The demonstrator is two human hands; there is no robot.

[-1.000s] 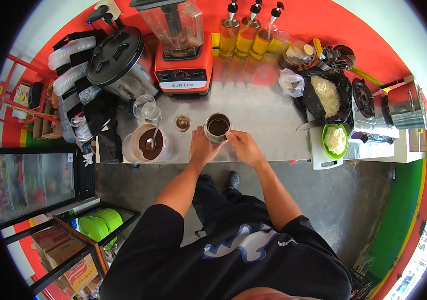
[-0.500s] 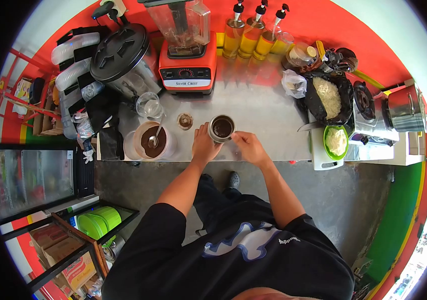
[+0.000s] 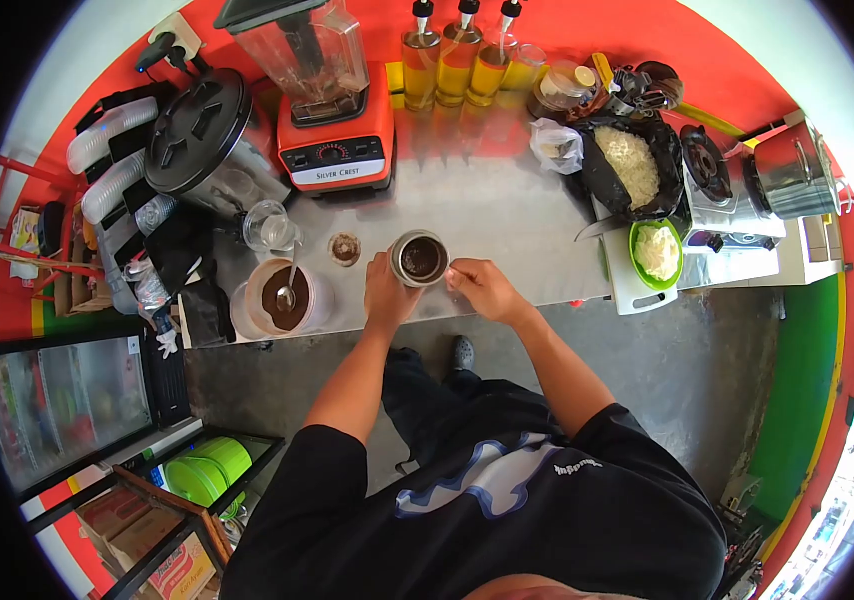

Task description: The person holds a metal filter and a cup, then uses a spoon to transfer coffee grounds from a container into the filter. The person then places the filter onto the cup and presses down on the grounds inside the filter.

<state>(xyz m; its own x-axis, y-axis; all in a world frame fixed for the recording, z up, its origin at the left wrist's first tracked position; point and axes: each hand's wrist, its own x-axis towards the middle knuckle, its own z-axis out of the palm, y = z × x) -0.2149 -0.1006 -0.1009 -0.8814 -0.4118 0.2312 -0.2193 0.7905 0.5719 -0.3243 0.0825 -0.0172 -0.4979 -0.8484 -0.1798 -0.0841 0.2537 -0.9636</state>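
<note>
My left hand (image 3: 388,298) is wrapped round the near left side of a metal cup (image 3: 398,247) and keeps it above the counter's front part. Dark brown contents (image 3: 421,260) show inside. Close by the cup's right side is my right hand (image 3: 485,288), its fingers closed in a pinch; whether anything is between them is hidden. To the left stands an open plastic tub (image 3: 319,302) of brown powder (image 3: 277,312), with a metal spoon (image 3: 288,298) resting in it. A small round brown-stained disc (image 3: 345,249), perhaps a lid, lies behind the tub.
A red blender (image 3: 336,150) stands at the back, beside a black-lidded container (image 3: 199,130) and a clear cup (image 3: 271,228). Pump bottles (image 3: 459,65) line the wall. At right are a black bag of pale shreds (image 3: 587,165) and a green bowl (image 3: 678,265) on a white board (image 3: 637,300).
The camera view has turned, shifting the scene leftward. The cup seems tilted slightly differently, and my right hand has moved from its rim to lower beside it.
</note>
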